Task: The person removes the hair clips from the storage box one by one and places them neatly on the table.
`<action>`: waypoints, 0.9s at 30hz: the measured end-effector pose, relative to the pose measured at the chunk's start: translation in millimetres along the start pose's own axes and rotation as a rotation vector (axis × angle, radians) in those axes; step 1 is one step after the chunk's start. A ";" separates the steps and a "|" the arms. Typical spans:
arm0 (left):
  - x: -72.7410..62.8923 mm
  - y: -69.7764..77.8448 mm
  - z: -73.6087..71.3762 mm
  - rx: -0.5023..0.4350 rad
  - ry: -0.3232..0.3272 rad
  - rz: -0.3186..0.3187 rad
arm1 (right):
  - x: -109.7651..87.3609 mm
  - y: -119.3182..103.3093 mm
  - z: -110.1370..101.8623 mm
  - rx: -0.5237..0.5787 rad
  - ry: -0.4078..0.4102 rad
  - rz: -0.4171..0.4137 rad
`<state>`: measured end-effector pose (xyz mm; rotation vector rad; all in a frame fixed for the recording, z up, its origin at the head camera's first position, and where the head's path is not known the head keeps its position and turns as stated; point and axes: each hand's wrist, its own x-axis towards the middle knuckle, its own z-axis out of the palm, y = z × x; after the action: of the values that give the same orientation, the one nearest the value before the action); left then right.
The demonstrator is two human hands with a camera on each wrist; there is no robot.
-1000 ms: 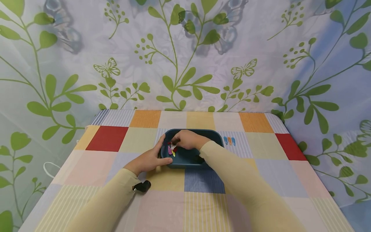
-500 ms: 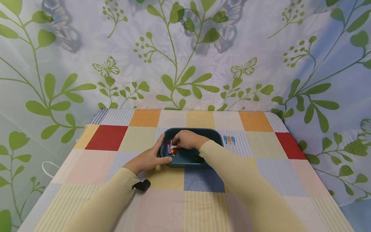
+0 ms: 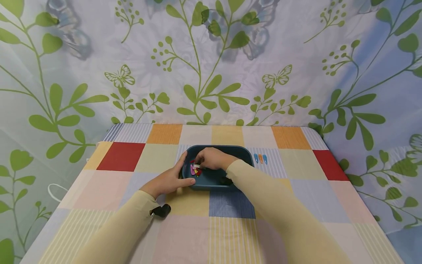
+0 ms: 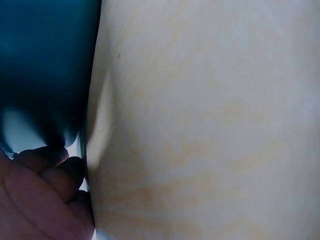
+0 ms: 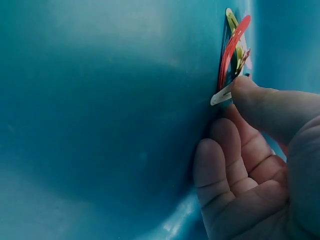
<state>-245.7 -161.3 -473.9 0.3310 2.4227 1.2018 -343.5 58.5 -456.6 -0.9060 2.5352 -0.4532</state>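
A dark blue tray stands mid-table with several snap hair clips gathered at its left end. My left hand holds the tray's left corner, thumb over the near rim and fingers along the outer side. In the left wrist view, bent fingers touch the tray's outside. Inside the tray, my right hand pinches a white hair clip between thumb and index finger; its other fingers are curled. Close by lie a red clip, a yellow-green clip and a pink clip, partly overlapping.
Right of the tray, two blue clips and an orange clip lie in a row on the patchwork tablecloth. A leaf-patterned curtain hangs behind. A white cable loops at the left edge.
The white clip has turned and now lies more level in my right fingers. The clips beneath have shifted slightly, with red showing more. My left hand has stayed on the tray.
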 end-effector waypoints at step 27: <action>1.5 -2.2 1.9 0.000 -0.002 0.001 | 2.4 0.6 4.4 -0.005 -0.007 0.042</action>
<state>-246.2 -160.8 -477.1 0.3328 2.4209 1.2015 -343.4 56.6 -461.4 -0.8534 2.5449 -0.4306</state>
